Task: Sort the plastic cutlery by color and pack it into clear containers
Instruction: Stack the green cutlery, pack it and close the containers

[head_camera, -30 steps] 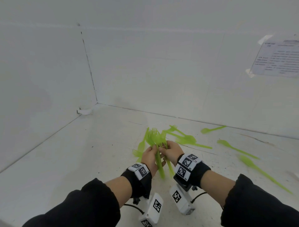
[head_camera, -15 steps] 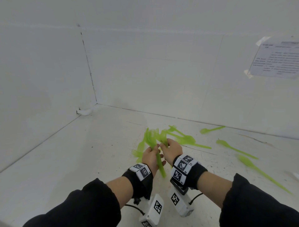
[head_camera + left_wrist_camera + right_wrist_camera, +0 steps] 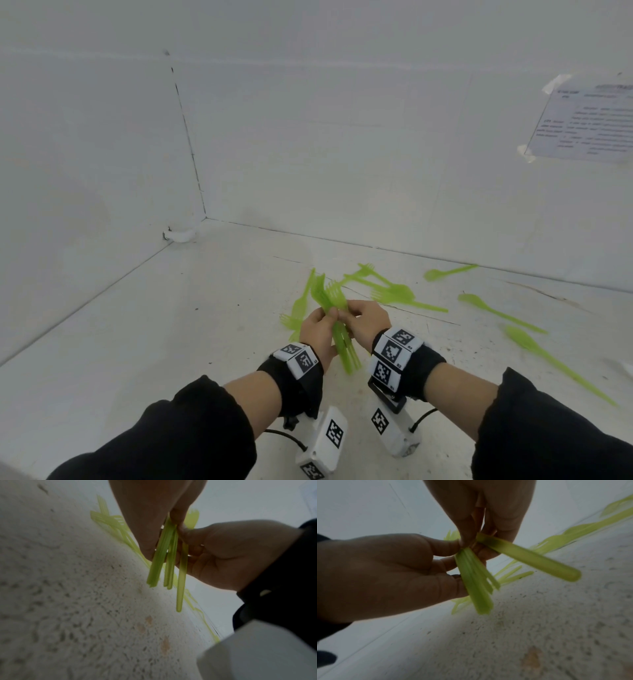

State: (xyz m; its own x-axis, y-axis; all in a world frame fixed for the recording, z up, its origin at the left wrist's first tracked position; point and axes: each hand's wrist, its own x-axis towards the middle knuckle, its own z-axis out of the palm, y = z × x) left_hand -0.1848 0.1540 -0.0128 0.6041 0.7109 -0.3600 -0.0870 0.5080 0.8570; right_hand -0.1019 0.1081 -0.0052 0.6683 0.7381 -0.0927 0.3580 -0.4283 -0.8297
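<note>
A: Change vs a second ago: the bundle of green forks sits slightly tighter and the hands have edged closer together; head view barely shifted. Loose cutlery on the worktop lies as it did.

B: Hands?

A: The left hand has fingers curled round the fork bundle, handles pointing down toward the person, tines up and away. The right hand pinches one fork handle that splays off from the rest, thumb and fingertips touching the left hand's fingers. Both are held above the surface.

B: Surface?

A: White worktop, speckled and scuffed, a few brownish stains in the wrist views. More green forks lie in a heap just behind the hands, some partly under the left hand. Green spoons lie well apart to the right: one near the back wall, one mid-right, one blurred, nearer the right edge.

B: Room?

A: White walls meet in a corner at back left, with a small white lump at its base. A printed sheet is taped on the right wall, text unreadable. Black sleeves, wrist bands with tag markers.
</note>
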